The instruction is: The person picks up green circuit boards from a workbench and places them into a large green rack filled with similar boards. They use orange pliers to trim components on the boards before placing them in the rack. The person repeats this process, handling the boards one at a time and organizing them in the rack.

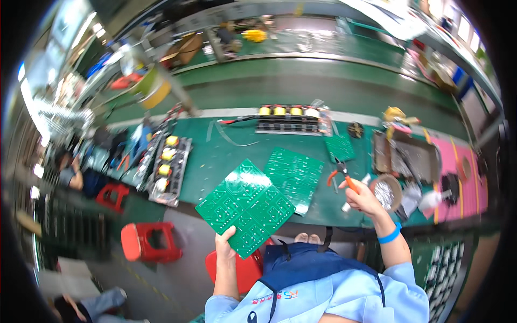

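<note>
Head view: I have the left hand (225, 246) nearest, its fingers closed in a pinch on the lower left edge of a green circuit board (246, 210). The thumb lies on the upper face; I cannot see the fingertips beneath. The board is held tilted, in front of the near edge of the bench (207, 172).

Handling: I judge the board light, thin and stiff, with a glossy face that may slip and joints that could crack if it is flexed. Hold by edges or corners; keep pressure off the pale solder spots.

The right hand (366, 199), below a blue wristband (390, 234), has its fingers curled around one orange handle of a pair of pliers (343, 171). The other handle stands apart from it; I cannot tell the gap at the tips.

Beyond the held board, a large board (294, 177) lies flat, with a small board (340, 148) near its far right corner. Right of the pliers sits a bowl (397, 188) of shiny bits, with a tray (380, 153) farther back. At the far edge rests a long black unit (288, 127) with yellow coils.
</note>
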A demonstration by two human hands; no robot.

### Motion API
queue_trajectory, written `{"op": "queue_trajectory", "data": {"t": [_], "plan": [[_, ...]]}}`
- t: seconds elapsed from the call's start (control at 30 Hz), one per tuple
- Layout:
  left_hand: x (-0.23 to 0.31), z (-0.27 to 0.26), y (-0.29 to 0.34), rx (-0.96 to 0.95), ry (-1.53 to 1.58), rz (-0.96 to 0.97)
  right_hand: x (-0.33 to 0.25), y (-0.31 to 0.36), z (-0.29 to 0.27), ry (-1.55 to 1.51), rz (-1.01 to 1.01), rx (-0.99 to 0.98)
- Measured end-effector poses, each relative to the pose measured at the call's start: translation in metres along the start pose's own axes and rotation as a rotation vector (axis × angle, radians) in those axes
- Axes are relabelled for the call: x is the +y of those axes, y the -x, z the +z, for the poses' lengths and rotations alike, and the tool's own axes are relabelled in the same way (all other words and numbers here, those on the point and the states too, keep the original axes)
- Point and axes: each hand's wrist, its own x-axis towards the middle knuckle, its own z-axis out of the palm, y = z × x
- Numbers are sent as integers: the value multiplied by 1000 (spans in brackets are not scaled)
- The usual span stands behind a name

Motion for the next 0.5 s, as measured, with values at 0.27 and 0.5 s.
{"op": "queue_trajectory", "data": {"t": [0.27, 0.5], "plan": [[16, -32, 75, 312, 61, 204, -66, -56, 74, 43, -100, -461], [28, -63, 90, 424, 153, 312, -148, -129, 240, 70, -443, -723]]}}
